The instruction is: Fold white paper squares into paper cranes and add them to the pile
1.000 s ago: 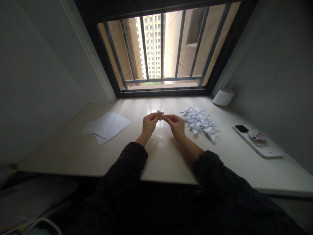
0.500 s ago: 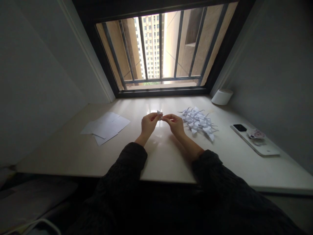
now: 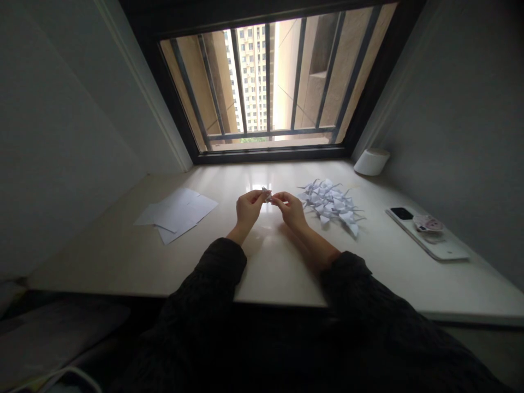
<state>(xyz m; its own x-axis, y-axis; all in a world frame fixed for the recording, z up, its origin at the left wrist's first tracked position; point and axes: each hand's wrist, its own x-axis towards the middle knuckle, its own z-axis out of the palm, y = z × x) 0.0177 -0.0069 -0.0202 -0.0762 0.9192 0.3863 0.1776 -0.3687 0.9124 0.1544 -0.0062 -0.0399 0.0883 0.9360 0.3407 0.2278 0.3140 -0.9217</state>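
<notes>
A small folded piece of white paper (image 3: 266, 193) is pinched between both my hands above the middle of the pale tabletop (image 3: 123, 256). My left hand (image 3: 248, 208) grips its left side with closed fingers. My right hand (image 3: 291, 208) pinches its right side, fingertips meeting the left hand's. Just right of my right hand lies a heap of several folded white paper cranes (image 3: 331, 203). Flat white paper sheets (image 3: 177, 212) lie to the left of my left hand.
A white phone (image 3: 426, 240) with a round sticker grip lies at the right of the table. A white round object (image 3: 371, 161) stands in the far right corner. A barred window (image 3: 270, 87) backs the table; grey walls close both sides.
My hands have drawn a little closer together around the folded paper and shifted slightly left. The view has barely moved.
</notes>
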